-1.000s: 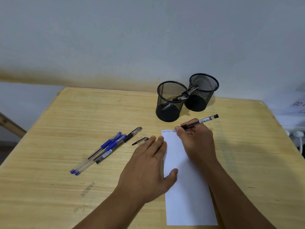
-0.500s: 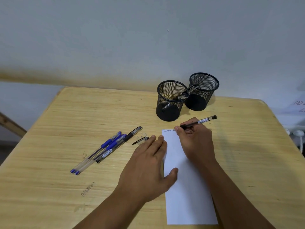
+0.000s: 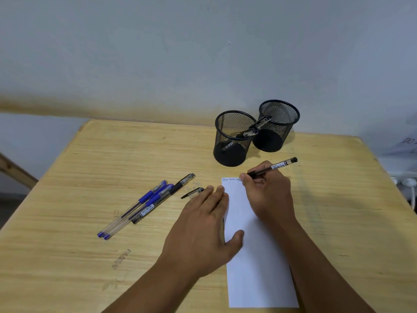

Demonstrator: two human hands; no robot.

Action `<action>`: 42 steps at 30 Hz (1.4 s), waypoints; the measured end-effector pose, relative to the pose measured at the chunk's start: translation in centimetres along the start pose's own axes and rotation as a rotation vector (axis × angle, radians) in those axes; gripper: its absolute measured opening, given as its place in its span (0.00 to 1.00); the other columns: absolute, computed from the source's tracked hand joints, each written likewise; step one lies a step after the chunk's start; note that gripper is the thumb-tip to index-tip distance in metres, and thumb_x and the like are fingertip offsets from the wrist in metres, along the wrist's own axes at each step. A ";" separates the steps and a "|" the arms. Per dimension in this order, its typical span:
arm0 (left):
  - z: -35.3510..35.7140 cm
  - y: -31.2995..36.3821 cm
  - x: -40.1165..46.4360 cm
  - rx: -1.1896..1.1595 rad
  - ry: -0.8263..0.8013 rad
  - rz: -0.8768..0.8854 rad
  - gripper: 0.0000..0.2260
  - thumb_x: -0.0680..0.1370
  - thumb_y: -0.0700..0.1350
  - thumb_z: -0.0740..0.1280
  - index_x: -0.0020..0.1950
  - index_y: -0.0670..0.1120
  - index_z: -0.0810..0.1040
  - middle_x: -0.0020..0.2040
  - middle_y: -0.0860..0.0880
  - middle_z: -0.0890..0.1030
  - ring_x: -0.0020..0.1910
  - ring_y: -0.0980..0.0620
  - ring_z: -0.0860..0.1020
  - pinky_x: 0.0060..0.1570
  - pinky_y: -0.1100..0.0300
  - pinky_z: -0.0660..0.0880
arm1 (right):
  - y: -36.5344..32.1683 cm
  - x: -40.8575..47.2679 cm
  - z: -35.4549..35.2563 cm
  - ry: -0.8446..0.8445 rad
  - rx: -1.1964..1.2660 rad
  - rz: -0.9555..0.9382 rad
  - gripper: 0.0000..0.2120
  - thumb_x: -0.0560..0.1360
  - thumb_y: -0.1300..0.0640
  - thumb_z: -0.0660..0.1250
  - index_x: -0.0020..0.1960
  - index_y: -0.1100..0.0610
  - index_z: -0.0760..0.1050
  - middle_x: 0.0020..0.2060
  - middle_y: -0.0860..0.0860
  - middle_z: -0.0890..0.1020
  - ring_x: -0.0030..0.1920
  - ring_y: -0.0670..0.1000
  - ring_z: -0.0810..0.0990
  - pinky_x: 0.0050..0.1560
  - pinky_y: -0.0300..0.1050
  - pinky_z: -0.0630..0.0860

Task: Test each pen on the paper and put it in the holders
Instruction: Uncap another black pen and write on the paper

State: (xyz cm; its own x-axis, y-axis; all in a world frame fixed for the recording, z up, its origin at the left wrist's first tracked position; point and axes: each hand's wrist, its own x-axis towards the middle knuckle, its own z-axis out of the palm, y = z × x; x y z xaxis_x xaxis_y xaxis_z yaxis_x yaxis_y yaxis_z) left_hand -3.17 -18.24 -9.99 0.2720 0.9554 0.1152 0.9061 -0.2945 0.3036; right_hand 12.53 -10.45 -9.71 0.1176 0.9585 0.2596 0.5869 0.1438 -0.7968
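A narrow white paper (image 3: 257, 263) lies on the wooden table (image 3: 90, 181). My right hand (image 3: 267, 190) grips a black pen (image 3: 274, 167), its tip on the paper's top edge beside small handwriting. My left hand (image 3: 203, 227) lies flat, fingers straight, pressing the paper's left edge. Two black mesh holders stand behind: the left holder (image 3: 232, 138) has a pen leaning in it, and the right holder (image 3: 276, 126) touches it. Two blue pens (image 3: 135, 207) and a black pen (image 3: 164, 196) lie to the left. A loose pen cap (image 3: 193, 192) rests by my left fingertips.
A grey wall (image 3: 203, 53) runs right behind the table. White cables and plugs (image 3: 408, 184) sit off the table's right edge. A wooden beam (image 3: 13, 170) slants at the far left. Faint markings (image 3: 121, 258) are scratched on the tabletop.
My right hand has moved the pen slightly rightward along the top of the paper, adding writing. My left hand stays in place.
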 end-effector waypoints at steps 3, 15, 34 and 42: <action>0.0 0.0 0.0 0.009 0.001 -0.001 0.38 0.75 0.68 0.53 0.80 0.49 0.54 0.81 0.53 0.54 0.79 0.55 0.47 0.74 0.61 0.43 | -0.2 0.1 0.1 0.005 -0.009 0.000 0.05 0.73 0.58 0.73 0.44 0.58 0.78 0.34 0.48 0.83 0.36 0.46 0.84 0.41 0.35 0.80; 0.0 0.0 0.0 -0.004 -0.010 -0.007 0.38 0.75 0.67 0.52 0.80 0.49 0.54 0.81 0.53 0.54 0.79 0.55 0.47 0.76 0.59 0.46 | -0.1 0.1 0.3 0.026 0.009 0.020 0.05 0.73 0.59 0.73 0.44 0.56 0.77 0.33 0.46 0.82 0.37 0.48 0.85 0.45 0.46 0.83; 0.2 0.1 0.0 0.005 -0.001 -0.009 0.38 0.75 0.67 0.53 0.80 0.49 0.54 0.81 0.53 0.54 0.79 0.54 0.47 0.75 0.60 0.45 | -0.5 -0.1 0.0 0.023 -0.015 0.012 0.06 0.74 0.60 0.72 0.44 0.56 0.74 0.34 0.48 0.81 0.36 0.50 0.84 0.43 0.39 0.80; 0.4 -0.1 0.0 0.006 0.005 -0.010 0.38 0.75 0.67 0.52 0.80 0.49 0.53 0.81 0.53 0.52 0.79 0.55 0.46 0.75 0.60 0.44 | -0.5 -0.1 0.1 0.032 -0.014 0.022 0.06 0.74 0.61 0.72 0.45 0.57 0.75 0.35 0.51 0.82 0.37 0.51 0.84 0.44 0.40 0.80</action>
State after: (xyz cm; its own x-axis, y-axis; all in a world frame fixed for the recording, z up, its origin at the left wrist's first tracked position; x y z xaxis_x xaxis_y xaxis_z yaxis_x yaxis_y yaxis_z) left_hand -3.10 -18.25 -10.38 0.2608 0.9583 0.1167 0.9109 -0.2844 0.2989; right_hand 12.11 -10.62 -9.40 0.1561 0.9531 0.2592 0.5952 0.1187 -0.7948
